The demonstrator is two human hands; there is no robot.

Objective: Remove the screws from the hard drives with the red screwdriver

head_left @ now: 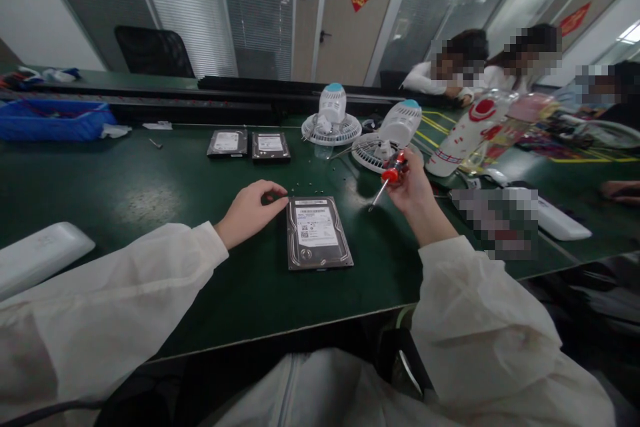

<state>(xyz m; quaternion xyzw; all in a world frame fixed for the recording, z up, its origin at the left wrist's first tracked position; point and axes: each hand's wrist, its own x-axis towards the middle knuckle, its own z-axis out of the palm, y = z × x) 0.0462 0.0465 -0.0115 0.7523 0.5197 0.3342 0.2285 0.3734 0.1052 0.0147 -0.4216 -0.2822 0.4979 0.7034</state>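
A hard disk drive [319,233] with a white label lies flat on the green table in front of me. At its upper left corner is my left hand [255,210], fingers curved, with a gap between thumb and forefinger. The thumb tip is at the drive's edge; whether it presses on it I cannot tell. My right hand [413,190] grips a screwdriver [391,175] with a red and black handle, to the right of the drive. Its shaft slants down to the left, and the tip is apart from the drive. Several tiny screws [310,184] lie just behind the drive.
Two more hard drives [227,143] lie further back. Two white fans [331,123] stand behind my right hand, near a white bottle [457,137] with red marks. A blue bin [55,120] is at the back left. White objects [47,257] lie at both sides. Other people sit at the far right.
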